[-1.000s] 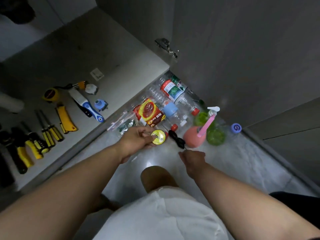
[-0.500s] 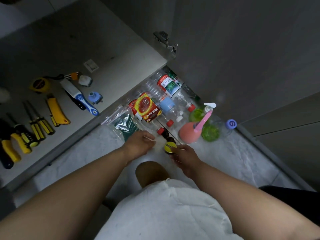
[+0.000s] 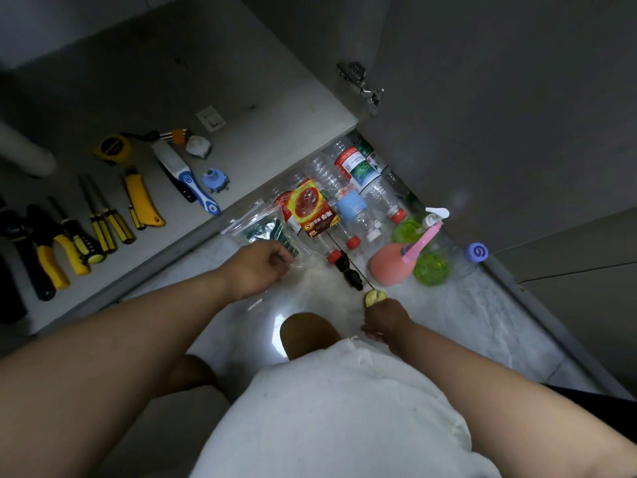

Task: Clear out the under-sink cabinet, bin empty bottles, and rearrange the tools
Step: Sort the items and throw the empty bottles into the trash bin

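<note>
Yellow disc (image 3: 375, 298) pinched by right hand (image 3: 387, 319), tool shelf (image 3: 275, 108) well off to left; left hand (image 3: 256, 269) nearer, gripping plastic bag (image 3: 256, 227).

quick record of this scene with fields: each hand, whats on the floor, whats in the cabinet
left hand: fingers curled at the edge of a clear plastic bag with green contents; grip unclear
right hand: pinches a small round yellow item
tiled floor: clear plastic bottles lying down, red-and-yellow packet, pink spray bottle
cabinet floor: yellow tape measure, yellow utility knife, yellow-handled screwdrivers side by side
cabinet door: open
</note>
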`<act>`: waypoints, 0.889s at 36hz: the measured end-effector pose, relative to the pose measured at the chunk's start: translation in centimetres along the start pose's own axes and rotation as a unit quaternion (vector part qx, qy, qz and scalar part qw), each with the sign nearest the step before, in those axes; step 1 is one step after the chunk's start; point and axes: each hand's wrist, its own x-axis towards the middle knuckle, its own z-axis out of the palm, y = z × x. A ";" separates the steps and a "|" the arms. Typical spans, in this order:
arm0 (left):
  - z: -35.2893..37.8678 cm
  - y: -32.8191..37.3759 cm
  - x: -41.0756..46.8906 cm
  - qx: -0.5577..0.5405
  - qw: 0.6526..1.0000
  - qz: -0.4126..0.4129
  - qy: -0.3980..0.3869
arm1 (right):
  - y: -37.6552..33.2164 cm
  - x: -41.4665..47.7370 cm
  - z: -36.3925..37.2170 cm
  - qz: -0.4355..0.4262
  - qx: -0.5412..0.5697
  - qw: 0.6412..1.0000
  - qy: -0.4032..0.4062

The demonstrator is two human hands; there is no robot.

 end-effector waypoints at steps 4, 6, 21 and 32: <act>-3.1 0.0 -1.2 0.133 0.990 0.042 0.025 | -3.1 -3.0 1.7 -0.086 -0.053 0.985 -0.138; -5.1 0.0 -1.9 0.182 0.982 0.046 0.039 | -5.8 -4.5 2.6 -0.134 -0.090 0.970 -0.183; -16.2 -8.3 -2.8 0.126 0.980 -0.025 0.152 | -25.0 -7.0 12.7 -0.460 -0.366 0.801 -0.112; -12.9 -11.3 1.7 -0.135 0.964 -0.030 0.226 | -28.1 -4.5 20.4 -0.551 -0.476 0.685 -0.015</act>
